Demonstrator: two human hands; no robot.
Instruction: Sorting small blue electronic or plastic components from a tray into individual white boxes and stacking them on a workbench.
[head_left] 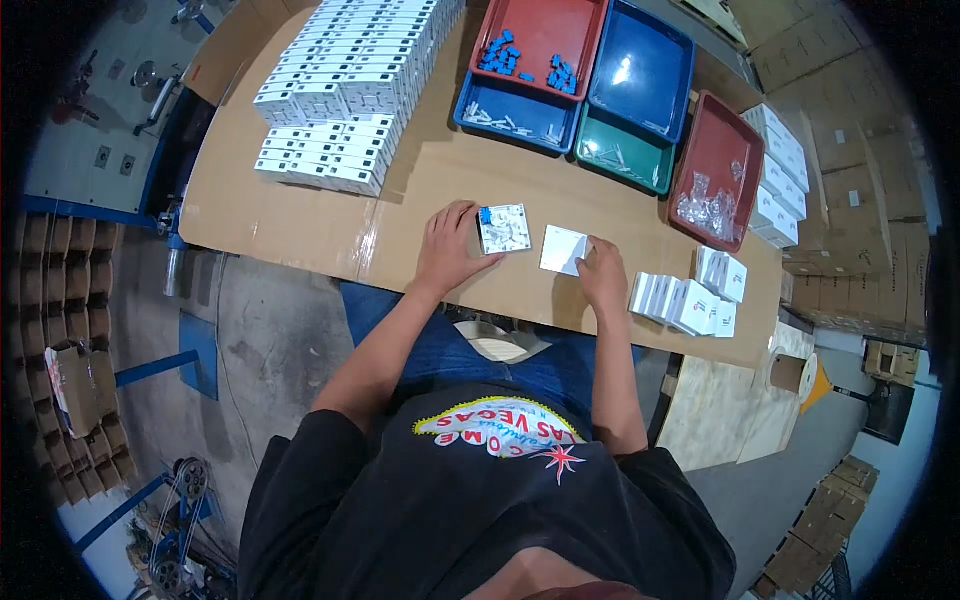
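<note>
Touching a white module (506, 230), left hand (448, 246) gapes wide; right hand (603, 273) pinches a white card (561, 248)

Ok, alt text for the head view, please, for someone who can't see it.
A person's left hand spreads beside a white square unit and their right hand touches a flat white square, at a brown table. Beyond are stacked white units and coloured trays, some holding small parts; white boxes stand at right.

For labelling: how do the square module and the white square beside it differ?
The square module has a patterned face and blue corner part; the white square looks plain. The module is at the left hand, the white square at the right hand. Both are mainly white.
</note>
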